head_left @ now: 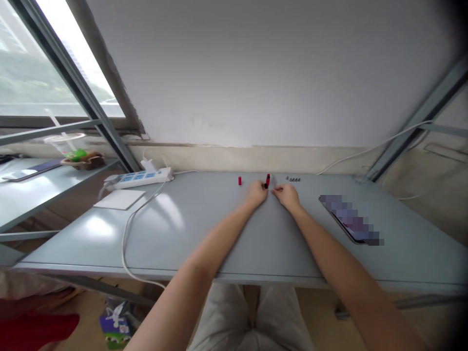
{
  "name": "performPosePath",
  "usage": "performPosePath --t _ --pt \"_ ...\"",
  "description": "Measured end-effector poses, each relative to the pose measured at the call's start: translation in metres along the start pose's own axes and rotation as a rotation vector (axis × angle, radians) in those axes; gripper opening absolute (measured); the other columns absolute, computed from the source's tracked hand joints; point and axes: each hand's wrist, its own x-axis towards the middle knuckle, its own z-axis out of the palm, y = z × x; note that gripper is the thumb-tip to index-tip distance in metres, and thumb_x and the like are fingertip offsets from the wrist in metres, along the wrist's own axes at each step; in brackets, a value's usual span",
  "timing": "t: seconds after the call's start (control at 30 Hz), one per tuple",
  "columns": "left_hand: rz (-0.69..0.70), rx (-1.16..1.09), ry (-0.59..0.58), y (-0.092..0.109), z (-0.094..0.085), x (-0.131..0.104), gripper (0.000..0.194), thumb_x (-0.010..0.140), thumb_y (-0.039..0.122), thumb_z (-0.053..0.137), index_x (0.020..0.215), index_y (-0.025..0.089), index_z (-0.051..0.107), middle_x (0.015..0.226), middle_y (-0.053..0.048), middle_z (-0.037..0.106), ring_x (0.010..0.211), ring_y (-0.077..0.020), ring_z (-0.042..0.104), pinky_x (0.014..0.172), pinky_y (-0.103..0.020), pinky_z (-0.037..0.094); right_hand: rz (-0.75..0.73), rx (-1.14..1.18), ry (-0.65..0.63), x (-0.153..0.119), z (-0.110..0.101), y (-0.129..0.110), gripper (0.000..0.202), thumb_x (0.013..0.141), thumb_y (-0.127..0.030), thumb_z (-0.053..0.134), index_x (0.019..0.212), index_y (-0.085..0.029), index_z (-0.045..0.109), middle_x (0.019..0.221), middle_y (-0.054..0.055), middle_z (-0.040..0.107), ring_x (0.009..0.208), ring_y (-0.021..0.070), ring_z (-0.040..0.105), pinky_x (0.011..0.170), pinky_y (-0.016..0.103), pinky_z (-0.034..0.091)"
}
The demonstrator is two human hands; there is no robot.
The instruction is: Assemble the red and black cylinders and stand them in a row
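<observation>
Toward the back of the grey desk (204, 239), my left hand (257, 193) is closed, and a small black piece (266, 186) shows at its fingertips. Just beyond that piece is a small red cylinder with a black top (268, 179); I cannot tell whether the two are joined. My right hand (288, 196) is close by on the right, thumb and fingers pinched together; what they hold is too small to make out. A second red cylinder (240, 181) stands to the left of my hands. Several small dark pieces (294, 180) lie in a row behind my right hand.
A phone-like device (347, 222), partly pixelated, lies at the right. Leftward are a white power strip (141, 178), a flat white square (120, 199) and a cable (126, 234) hanging over the front edge. A plastic cup (75, 146) stands on the neighbouring desk. The wall closes the back.
</observation>
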Motion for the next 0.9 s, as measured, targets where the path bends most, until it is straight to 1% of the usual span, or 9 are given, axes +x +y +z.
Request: performPosePath --t 0.1,0.27,0.4,0.57,0.67,0.73,0.83,0.9 --pt "-0.012 0.042 0.002 -0.001 0.006 0.003 0.019 0.075 0.022 0.055 0.088 0.014 0.066 0.089 -0.01 0.068 0.085 -0.0189 0.061 0.077 -0.028 0.045 0.0 -0.007 -0.01 0.0 0.0 -0.001 0.023 0.079 -0.034 0.059 0.089 -0.018 0.072 0.086 0.01 0.07 0.081 0.0193 0.064 0.067 0.025 0.044" --pt "-0.043 0.092 0.017 -0.001 0.009 0.007 0.019 0.073 0.025 0.057 0.085 0.015 0.067 0.089 -0.012 0.068 0.089 -0.0227 0.061 0.08 -0.032 0.045 0.013 -0.011 -0.002 0.001 0.001 -0.001 0.023 0.078 -0.034 0.059 0.091 -0.02 0.072 0.088 0.01 0.07 0.083 0.0201 0.064 0.069 0.026 0.045" --pt "-0.054 0.07 0.038 0.001 0.009 0.007 0.019 0.073 0.027 0.059 0.083 0.014 0.067 0.089 -0.015 0.067 0.09 -0.0269 0.061 0.079 -0.037 0.045 0.001 -0.007 0.017 0.0 0.002 -0.002 0.025 0.078 -0.037 0.058 0.09 -0.021 0.072 0.088 0.01 0.07 0.083 0.0213 0.064 0.068 0.028 0.045" --pt "-0.082 0.049 0.039 0.006 0.006 0.003 0.019 0.073 0.029 0.061 0.084 0.014 0.065 0.091 -0.016 0.066 0.093 -0.0267 0.059 0.083 -0.037 0.044 0.016 -0.004 0.03 -0.001 0.002 -0.003 0.026 0.078 -0.039 0.059 0.092 -0.021 0.072 0.088 0.01 0.07 0.082 0.0203 0.064 0.067 0.027 0.045" --pt "-0.052 0.081 0.052 0.009 -0.002 -0.006 0.024 0.075 0.029 0.06 0.092 0.013 0.062 0.097 -0.016 0.064 0.097 -0.027 0.057 0.085 -0.037 0.042 0.018 -0.015 0.021 -0.001 0.002 -0.004 0.025 0.078 -0.037 0.058 0.092 -0.021 0.072 0.088 0.01 0.07 0.082 0.0201 0.064 0.068 0.027 0.045" --pt "0.002 0.128 0.07 0.009 -0.013 -0.016 0.027 0.075 0.026 0.059 0.098 0.012 0.06 0.101 -0.017 0.063 0.1 -0.0274 0.055 0.087 -0.038 0.04 0.008 -0.017 0.016 -0.001 0.001 -0.004 0.026 0.078 -0.036 0.058 0.092 -0.02 0.072 0.089 0.01 0.07 0.082 0.0205 0.064 0.069 0.027 0.045" --pt "0.119 0.214 0.164 0.005 -0.035 -0.031 0.034 0.077 0.018 0.053 0.11 0.011 0.055 0.111 -0.017 0.058 0.108 -0.0277 0.05 0.092 -0.039 0.036 0.009 -0.021 0.021 -0.002 0.001 -0.004 0.026 0.078 -0.036 0.058 0.093 -0.02 0.072 0.09 0.01 0.07 0.083 0.0211 0.063 0.07 0.028 0.045" --pt "0.144 0.243 0.248 -0.002 -0.048 -0.04 0.042 0.079 0.017 0.05 0.121 0.011 0.047 0.123 -0.017 0.051 0.114 -0.0281 0.044 0.094 -0.039 0.034 0.014 -0.025 0.034 -0.002 0.002 -0.004 0.025 0.077 -0.036 0.059 0.092 -0.02 0.072 0.089 0.01 0.07 0.083 0.0209 0.063 0.069 0.028 0.045"
